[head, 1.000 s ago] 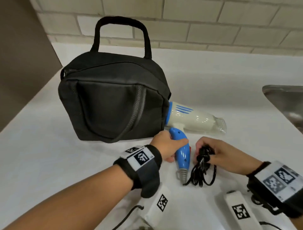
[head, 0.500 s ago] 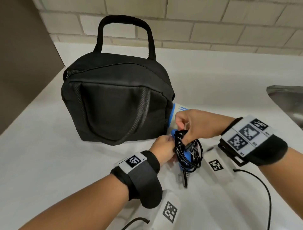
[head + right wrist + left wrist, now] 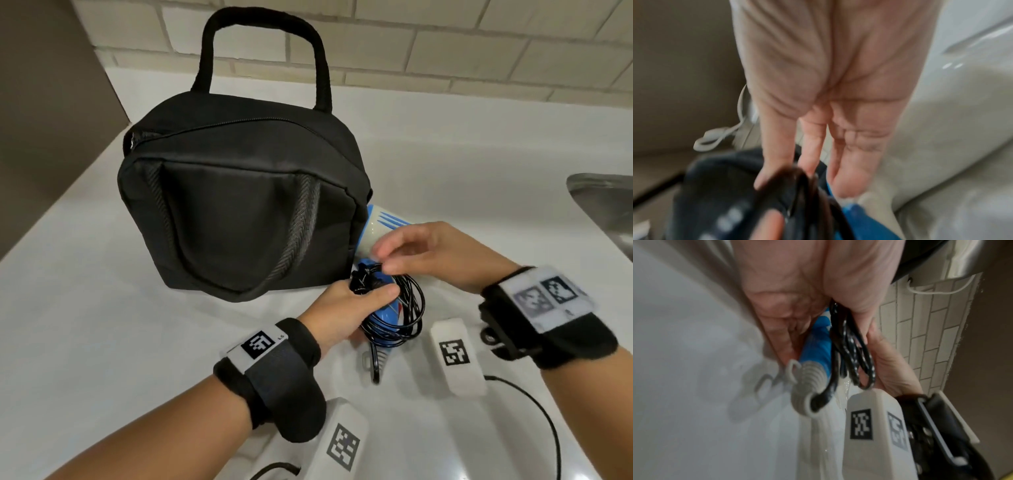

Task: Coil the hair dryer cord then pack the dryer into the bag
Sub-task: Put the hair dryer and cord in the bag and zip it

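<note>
1. The hair dryer (image 3: 378, 228) lies on the white surface (image 3: 89, 308) just right of the black bag (image 3: 239, 205), its white body partly hidden behind the bag's corner.
2. The left hand (image 3: 342, 311) is clamped around the dryer's blue handle (image 3: 817, 344) and the black cord (image 3: 404, 308) together, thumb pressing the bundled loops against the handle.
3. The cord hangs in several loops beside the handle; its grey ribbed collar (image 3: 807, 386) sits at the handle's lower end, seen in the left wrist view.
4. The right hand (image 3: 435, 253) hovers over the top of the bundle, fingers (image 3: 812, 146) nearly straight, their tips at the cord; the blur hides whether they pinch it.
5. The bag stands upright with its zip closed along the top and one carry handle (image 3: 263, 51) standing up.
6. A steel sink (image 3: 603, 205) shows at the right edge, with a tiled wall (image 3: 445, 41) behind.
</note>
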